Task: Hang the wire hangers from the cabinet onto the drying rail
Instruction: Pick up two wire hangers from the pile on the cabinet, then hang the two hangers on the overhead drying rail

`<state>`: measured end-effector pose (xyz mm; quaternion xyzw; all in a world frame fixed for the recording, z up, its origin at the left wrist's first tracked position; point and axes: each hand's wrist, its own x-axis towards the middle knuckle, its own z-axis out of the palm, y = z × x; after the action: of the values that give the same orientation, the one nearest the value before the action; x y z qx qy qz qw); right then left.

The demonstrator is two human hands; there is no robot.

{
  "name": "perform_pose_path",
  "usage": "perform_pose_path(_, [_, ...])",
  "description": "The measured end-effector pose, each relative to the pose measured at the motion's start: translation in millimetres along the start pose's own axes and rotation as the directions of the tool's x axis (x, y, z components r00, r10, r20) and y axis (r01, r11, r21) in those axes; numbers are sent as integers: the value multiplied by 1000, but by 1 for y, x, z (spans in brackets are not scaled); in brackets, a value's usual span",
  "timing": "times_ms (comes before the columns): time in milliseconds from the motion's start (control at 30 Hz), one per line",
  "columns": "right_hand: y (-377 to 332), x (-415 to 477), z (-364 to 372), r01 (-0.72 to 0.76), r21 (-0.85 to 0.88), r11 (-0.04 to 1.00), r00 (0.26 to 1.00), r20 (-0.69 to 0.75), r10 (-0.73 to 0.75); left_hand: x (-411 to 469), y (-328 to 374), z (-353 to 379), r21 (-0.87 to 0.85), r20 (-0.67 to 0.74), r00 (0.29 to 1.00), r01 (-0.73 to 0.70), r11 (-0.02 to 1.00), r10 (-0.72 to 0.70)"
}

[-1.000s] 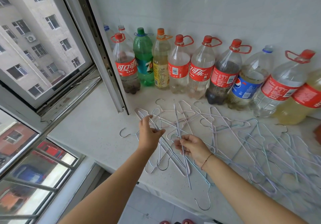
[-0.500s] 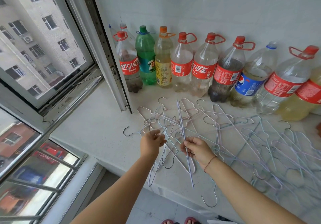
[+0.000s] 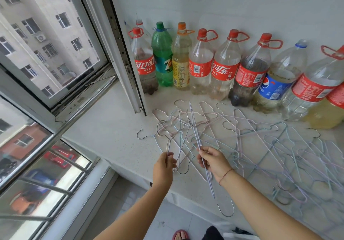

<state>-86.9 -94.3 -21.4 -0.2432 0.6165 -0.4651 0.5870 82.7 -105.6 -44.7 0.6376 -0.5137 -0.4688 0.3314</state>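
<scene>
Item 1, left hanger (image 3: pixel 169 143): thin wire, pinched between the thumb and fingertips of my left hand (image 3: pixel 163 165). It rises away from the fingers, far end among the pile.
Item 2, right hanger (image 3: pixel 194 128): seen edge-on, held by my right hand (image 3: pixel 214 160) with fingers curled round the wires. It runs past the fingers both ways.
Item 3, pile (image 3: pixel 260 143): tangled hangers lying on the counter (image 3: pixel 111 131), beyond and right of both sets of fingers.
Item 4, bottles (image 3: pixel 201 63): a row along the wall, beyond the pile.
Item 5, window (image 3: pixel 55 44): open, left of my left fingers.
</scene>
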Motion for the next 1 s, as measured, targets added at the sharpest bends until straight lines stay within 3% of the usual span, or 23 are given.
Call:
perform_pose_path(167, [-8,2,-2,90,-2,996,996,10,-90,-10,10,-9,-15,-65,998,12,1000,-13])
perform_pose_path(433, [-45,-9,-22,251,-29,968,964,98,-247,-50,35,-22,-90,-297,955,-19,996,-9])
perform_pose_path(733, [-60,-70,-8,336,-118,934,884,382,-270,-141,32,-63,-179,-567,823,-94,979,-24])
perform_pose_path(833, [-56,-92,15,328,-94,940,840,484,-245,-179,31,-82,-111,-663,748,-71,991,-20])
perform_pose_path(1000, [-34,-140,61,308,-107,945,746,644,-170,-249,16,-117,-135,-782,618,-37,990,-84])
